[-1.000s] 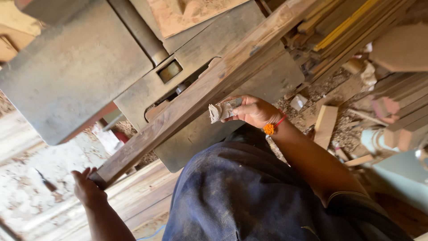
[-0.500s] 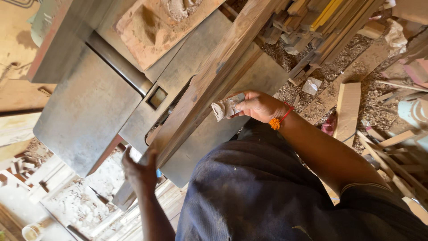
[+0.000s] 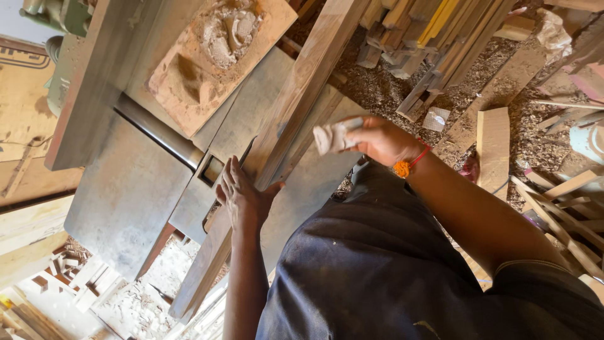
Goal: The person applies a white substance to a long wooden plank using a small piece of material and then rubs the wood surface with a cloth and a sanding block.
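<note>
We note first the grey metal machine table [image 3: 126, 189], which fills the left and middle of the view and carries a dark slot [image 3: 211, 170] near its centre. Across it, from the lower left up to the far top, lies a long brown plank [image 3: 302, 94], set on edge and resting against the table surface. A flat reddish board [image 3: 189, 82] dusted with sawdust lies on the far left part of the table, well apart from the hands. To the right, a heap of offcuts [image 3: 440, 38] and loose shavings covers the floor, with one pale short board [image 3: 492, 151] lying near the right forearm. The person's dark blue garment [image 3: 377, 271] occupies the near foreground. The left hand [image 3: 242, 198] rests flat on the plank beside the slot, fingers extended and spread, palm down, gripping nothing that we can see. The right hand [image 3: 377, 138] is held just right of the plank, at about its mid-length, fingers closed around a small crumpled pale rag [image 3: 333, 137]; the rag projects left from the fist toward the plank, and whether it touches the wood we cannot tell. An orange bead on a red thread [image 3: 402, 167] sits at the right wrist.
</note>
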